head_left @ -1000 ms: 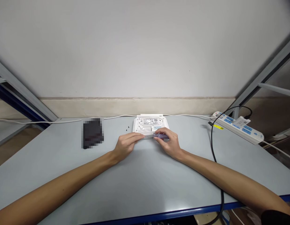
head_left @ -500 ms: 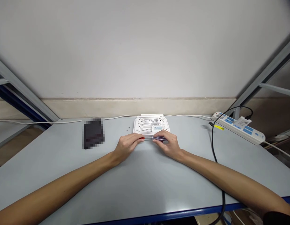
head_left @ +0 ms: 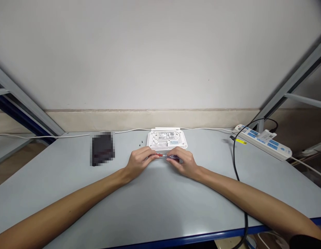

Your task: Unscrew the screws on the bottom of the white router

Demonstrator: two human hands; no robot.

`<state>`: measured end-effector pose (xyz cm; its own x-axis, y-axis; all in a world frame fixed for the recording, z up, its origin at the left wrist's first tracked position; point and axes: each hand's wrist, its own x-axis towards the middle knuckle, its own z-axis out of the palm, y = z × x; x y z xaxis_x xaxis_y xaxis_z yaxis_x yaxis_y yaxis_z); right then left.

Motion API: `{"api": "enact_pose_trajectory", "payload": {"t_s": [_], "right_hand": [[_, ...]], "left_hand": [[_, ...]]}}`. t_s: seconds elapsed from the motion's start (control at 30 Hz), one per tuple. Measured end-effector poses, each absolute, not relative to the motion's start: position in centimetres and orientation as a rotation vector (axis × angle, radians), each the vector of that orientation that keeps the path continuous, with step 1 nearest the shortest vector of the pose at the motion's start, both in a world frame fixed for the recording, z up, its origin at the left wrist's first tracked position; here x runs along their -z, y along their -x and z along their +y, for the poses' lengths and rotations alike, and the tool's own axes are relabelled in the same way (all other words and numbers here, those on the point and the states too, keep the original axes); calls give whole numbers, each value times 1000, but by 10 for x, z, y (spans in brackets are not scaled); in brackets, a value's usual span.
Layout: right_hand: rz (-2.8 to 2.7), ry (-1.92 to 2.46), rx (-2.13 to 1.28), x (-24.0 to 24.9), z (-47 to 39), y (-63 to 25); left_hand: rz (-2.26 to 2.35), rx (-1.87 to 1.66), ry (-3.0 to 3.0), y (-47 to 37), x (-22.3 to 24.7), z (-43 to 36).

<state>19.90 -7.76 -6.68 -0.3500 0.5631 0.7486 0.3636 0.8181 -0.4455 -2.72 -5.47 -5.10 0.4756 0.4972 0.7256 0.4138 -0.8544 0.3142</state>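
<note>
A white router-like device (head_left: 167, 139) lies on the grey table (head_left: 150, 207), its labelled, vented face up. In front of its near edge, my left hand (head_left: 141, 160) pinches a small red piece (head_left: 159, 155). My right hand (head_left: 183, 162) is closed round a clear screwdriver handle (head_left: 173, 157), partly hidden by the fingers. The handle's left end nearly meets the red piece; whether they touch is too small to tell. Two tiny dark screws (head_left: 140, 145) rest left of the device.
A blurred dark object (head_left: 102, 148) lies at the left. At the right are a white power strip (head_left: 264, 142) and a black cable (head_left: 234, 162) crossing the table beside my right forearm. Metal posts (head_left: 292, 76) flank the table, with a wall behind.
My right hand has shifted slightly left with the screwdriver, closer to my left hand. More of the red piece shows between the hands, and less of the metal shaft.
</note>
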Motion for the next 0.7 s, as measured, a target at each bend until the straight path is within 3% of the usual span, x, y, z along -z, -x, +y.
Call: {"api": "enact_pose_trajectory", "payload": {"t_s": [0.7], "right_hand": [[-1968,689,-244,62,-78,-196]], "left_hand": [[690,-1258,-2716,32,57,-51]]}}
